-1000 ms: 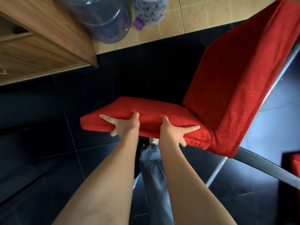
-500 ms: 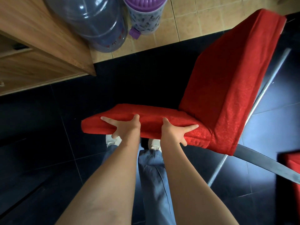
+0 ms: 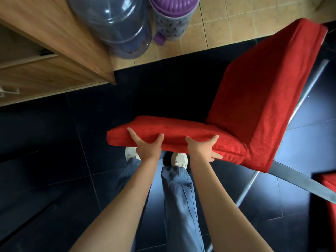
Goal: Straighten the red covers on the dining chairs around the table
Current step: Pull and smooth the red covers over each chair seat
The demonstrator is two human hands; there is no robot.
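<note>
A dining chair in a red cover stands on the dark floor, its seat (image 3: pixel 181 131) pointing left and its backrest (image 3: pixel 263 88) rising to the upper right. My left hand (image 3: pixel 148 146) presses on the near side edge of the seat cover, thumb and forefinger spread wide. My right hand (image 3: pixel 201 148) lies beside it on the same edge, fingers splayed toward the backrest. Neither hand bunches the cloth. The cover looks smooth on the backrest and slightly wrinkled at the seat's near right corner.
A wooden cabinet (image 3: pixel 54 51) fills the upper left, with a large water jug (image 3: pixel 116 24) and a purple-lidded container (image 3: pixel 172 17) beside it on beige tiles. The chair's metal frame (image 3: pixel 300 180) runs off to the lower right. Another red-covered chair (image 3: pixel 327 188) shows at the right edge.
Both hands stay spread on the seat's near edge. My view has pulled back and up, so the whole backrest and my shoes and jeans below the seat now show.
</note>
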